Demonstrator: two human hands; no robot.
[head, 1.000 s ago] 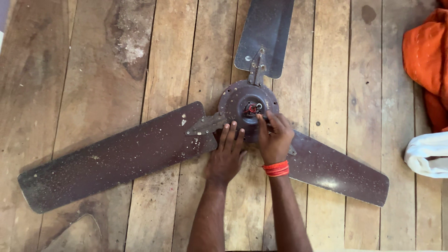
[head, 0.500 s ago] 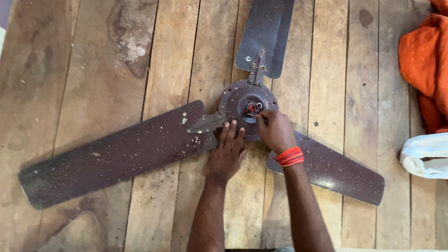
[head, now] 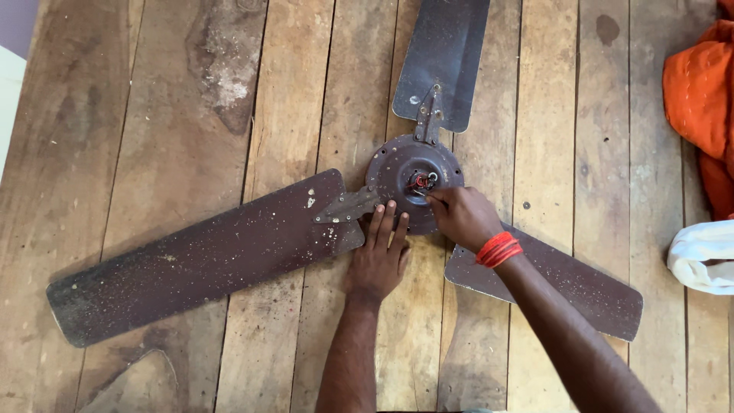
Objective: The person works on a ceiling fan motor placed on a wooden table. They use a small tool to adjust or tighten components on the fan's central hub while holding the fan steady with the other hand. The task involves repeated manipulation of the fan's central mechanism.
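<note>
A dusty brown ceiling fan lies flat on wooden planks, its round motor hub (head: 397, 164) in the middle with three blades: one long blade to the left (head: 191, 260), one up (head: 443, 57), one lower right (head: 573, 287). My left hand (head: 380, 256) rests flat, fingers spread, against the hub's lower edge and the left blade's bracket. My right hand (head: 461, 216), with red threads on the wrist, pinches at the red wires (head: 419, 181) in the hub's centre. What the fingertips hold is hidden.
An orange cloth (head: 699, 99) lies at the right edge, with a white cloth (head: 703, 256) below it. The plank floor (head: 191, 115) has a pale stained patch at upper left.
My right forearm has swung out to the right, and the hand has shifted from the hub's right edge toward its centre. The left hand has stayed in place.
</note>
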